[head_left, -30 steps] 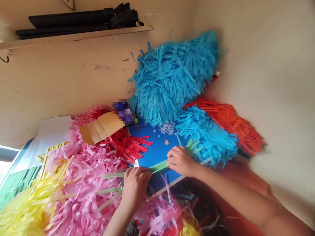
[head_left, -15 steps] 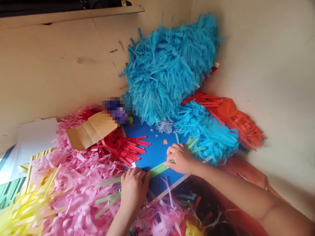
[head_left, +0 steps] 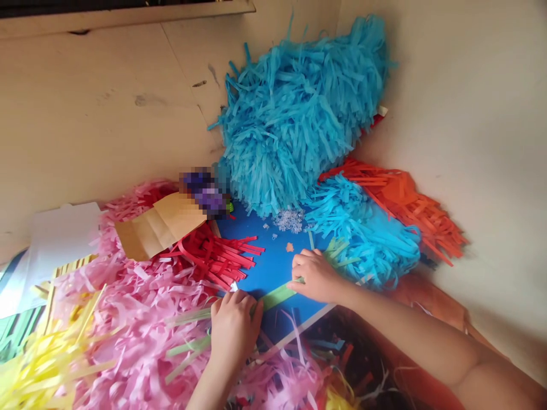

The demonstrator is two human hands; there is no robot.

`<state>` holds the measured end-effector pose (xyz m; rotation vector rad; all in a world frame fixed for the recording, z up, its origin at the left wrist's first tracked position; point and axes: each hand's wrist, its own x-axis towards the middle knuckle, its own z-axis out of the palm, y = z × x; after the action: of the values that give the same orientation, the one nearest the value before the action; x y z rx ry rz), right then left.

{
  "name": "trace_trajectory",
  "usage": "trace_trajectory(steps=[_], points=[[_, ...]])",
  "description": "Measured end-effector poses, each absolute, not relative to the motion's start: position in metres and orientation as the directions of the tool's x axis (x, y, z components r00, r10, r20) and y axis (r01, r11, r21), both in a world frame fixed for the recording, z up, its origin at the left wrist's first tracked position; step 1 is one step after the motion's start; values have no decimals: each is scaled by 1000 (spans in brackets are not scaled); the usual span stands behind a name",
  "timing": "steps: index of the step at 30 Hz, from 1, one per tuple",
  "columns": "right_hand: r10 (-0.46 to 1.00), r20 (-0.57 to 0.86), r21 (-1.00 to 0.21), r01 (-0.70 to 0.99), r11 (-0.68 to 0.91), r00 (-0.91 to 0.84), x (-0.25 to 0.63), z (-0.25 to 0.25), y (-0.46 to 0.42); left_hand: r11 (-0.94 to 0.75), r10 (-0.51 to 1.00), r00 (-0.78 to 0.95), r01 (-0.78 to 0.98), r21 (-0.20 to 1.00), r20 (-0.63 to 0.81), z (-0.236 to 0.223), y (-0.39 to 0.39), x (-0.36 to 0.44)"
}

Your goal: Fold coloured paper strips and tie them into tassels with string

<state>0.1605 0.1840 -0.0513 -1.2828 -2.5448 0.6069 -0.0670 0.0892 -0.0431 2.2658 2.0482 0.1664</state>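
A green paper strip point(head_left: 277, 297) with a cut fringe runs across a blue board point(head_left: 252, 245). My left hand point(head_left: 234, 329) presses down on the strip near the edge of a heap of pink paper fringe point(head_left: 132, 302). My right hand point(head_left: 314, 276) pinches the strip's other end, close to a blue fringed piece point(head_left: 363, 239). Green fringe strands point(head_left: 188, 344) stick out beyond my left hand, and more point(head_left: 337, 253) show beyond my right. Part of the strip is hidden under each hand.
A large blue paper-fringe mass point(head_left: 294, 119) leans on the cream wall point(head_left: 470, 97). Orange fringe point(head_left: 397, 205), red fringe point(head_left: 209, 259), yellow fringe point(head_left: 51, 364), brown paper point(head_left: 158, 228), white sheet point(head_left: 64, 233) and a pixelated purple object point(head_left: 203, 193) lie around the board.
The view has tilted and moved, taking the shelf almost out of sight at the top. My hands stay on the green strip, with no clear change in grip.
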Motion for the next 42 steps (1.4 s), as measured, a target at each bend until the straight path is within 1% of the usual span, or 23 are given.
trace_trajectory(steps=[2,3,4,6,7,8,10,11,12,14,16,18,20,22,25,27,30,33,35,39,42], points=[[816,38,-442,722,532,-577,160,-48,183,-146,980,134,986,77,149,-42,87,-66],[827,77,-417,735,534,-557,158,-45,180,-205,962,192,978,45,195,-41,86,-65],[834,137,-383,748,542,-534,155,-43,175,-281,939,271,960,18,211,-40,85,-63],[799,290,-319,734,599,-527,146,-41,160,-423,892,417,906,-3,173,-38,83,-57],[748,343,-298,689,660,-568,142,-41,150,-463,878,457,887,3,143,-37,82,-54],[684,364,-289,621,728,-632,139,-43,141,-470,876,466,883,5,122,-37,80,-52],[566,330,-296,487,822,-755,141,-49,127,-431,895,428,902,-11,125,-38,75,-49],[535,291,-298,456,838,-793,147,-53,124,-409,904,407,912,-14,129,-39,72,-48],[532,251,-293,460,838,-809,156,-57,125,-389,912,387,921,-10,136,-40,69,-49],[584,211,-254,533,807,-784,181,-63,134,-365,920,358,931,17,158,-42,64,-51],[651,236,-193,622,759,-721,204,-61,149,-359,923,346,932,50,167,-43,63,-53],[656,301,-148,646,749,-692,215,-53,162,-359,926,346,931,66,148,-40,67,-54],[573,330,-128,566,814,-750,209,-44,166,-361,929,352,930,66,116,-35,73,-54],[456,298,-97,449,888,-839,192,-39,165,-371,926,365,927,56,95,-30,80,-54],[314,243,7,325,946,-918,167,-41,161,-388,919,385,921,32,83,-26,85,-53],[255,254,71,281,957,-933,159,-45,160,-392,918,389,920,12,80,-27,86,-53],[244,269,118,283,952,-932,158,-47,162,-384,919,383,923,-12,89,-31,85,-52],[283,246,85,312,946,-927,160,-44,168,-366,923,365,931,-20,120,-35,84,-53],[341,237,26,357,934,-910,160,-42,170,-347,926,346,938,-25,149,-37,83,-53],[464,284,-86,460,884,-839,153,-42,164,-321,924,321,946,-32,208,-39,81,-56],[470,317,-90,467,879,-824,147,-48,156,-320,916,319,947,-37,242,-41,78,-58]])
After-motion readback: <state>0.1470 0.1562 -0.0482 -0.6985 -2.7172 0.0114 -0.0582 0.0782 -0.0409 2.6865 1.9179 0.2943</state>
